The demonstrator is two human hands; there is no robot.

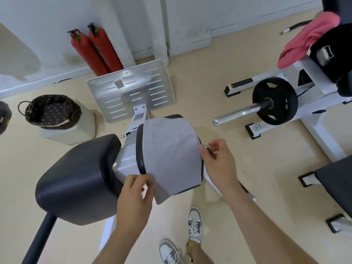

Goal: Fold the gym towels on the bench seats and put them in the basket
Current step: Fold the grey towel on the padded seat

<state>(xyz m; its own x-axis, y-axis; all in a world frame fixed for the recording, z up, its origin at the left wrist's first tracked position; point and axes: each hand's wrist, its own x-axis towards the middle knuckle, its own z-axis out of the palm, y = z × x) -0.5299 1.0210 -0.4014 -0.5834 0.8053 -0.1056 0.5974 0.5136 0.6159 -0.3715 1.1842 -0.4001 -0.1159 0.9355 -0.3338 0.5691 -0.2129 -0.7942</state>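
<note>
- Beige gym floor [200,96] all around you, white walls behind, and two red fire extinguishers [95,50] leaning against the wall at the back.
- Dead ahead, a slotted metal foot plate [131,88] stands tilted at the far end of the white machine frame.
- Right in front of you, the grey towel [169,155] lies spread flat over a small dark seat pad [140,149], and its near corner hangs off the pad's front edge.
- Your left hand [133,195] is at the towel's near left edge, its fingers [147,182] curled in and pinching the cloth.
- Your right hand [219,162] is at the towel's right edge, with the fingers [215,144] pinching it at the side of the pad.
- Just left of the towel sits a bigger black cushion [76,176] on a dark post, with nothing on it.
- Over at far left, the basket [49,111], dark wicker with a dotted lining, stands on a white block [76,130], well apart from the towel.
- Up at top right, a pink towel [308,39] is draped in a heap over another machine's black pad [339,46].
- Between that machine and you, a black weight plate [275,101] sits on a chrome bar [238,113].
- Your grey and white sneakers [194,223] show on the floor below your arms.
</note>
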